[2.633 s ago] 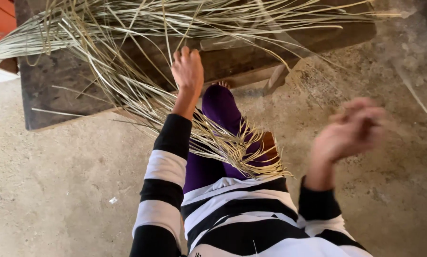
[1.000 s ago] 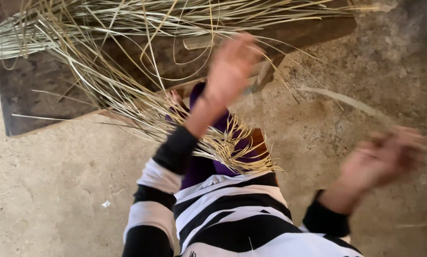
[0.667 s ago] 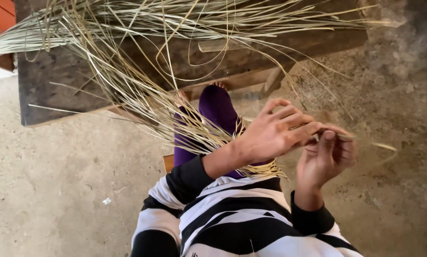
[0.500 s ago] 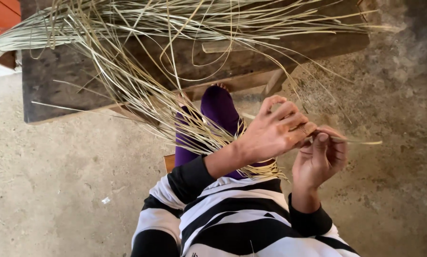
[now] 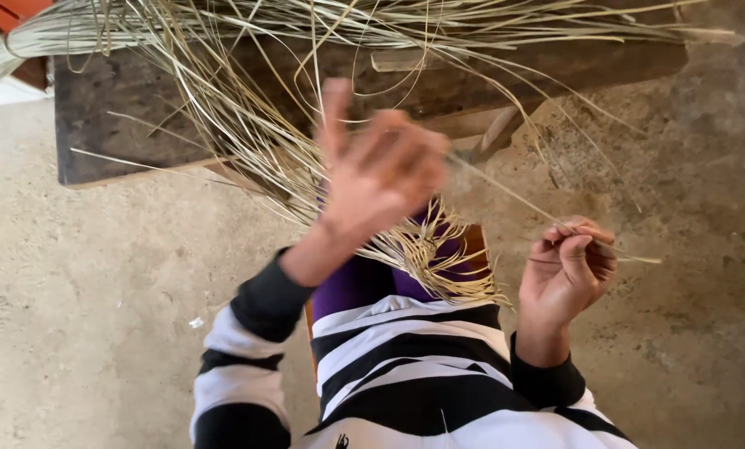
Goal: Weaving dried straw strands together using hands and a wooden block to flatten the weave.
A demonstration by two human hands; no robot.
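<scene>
Right hand (image 5: 567, 270) pinches thin dry grass strand (image 5: 513, 195) near end; strand runs up to blurred left hand (image 5: 381, 170), grip there unclear. Likely light, springy, brittle; hold near end.

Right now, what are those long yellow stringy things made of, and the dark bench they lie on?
The strands look like dried grass or palm fibre: pale straw colour, thin, flat, matte, bending and curling. The right hand pinches one strand; the left hand is blurred above the bundle. The bench looks like old unpainted wood: dark, rough, worn.
</scene>
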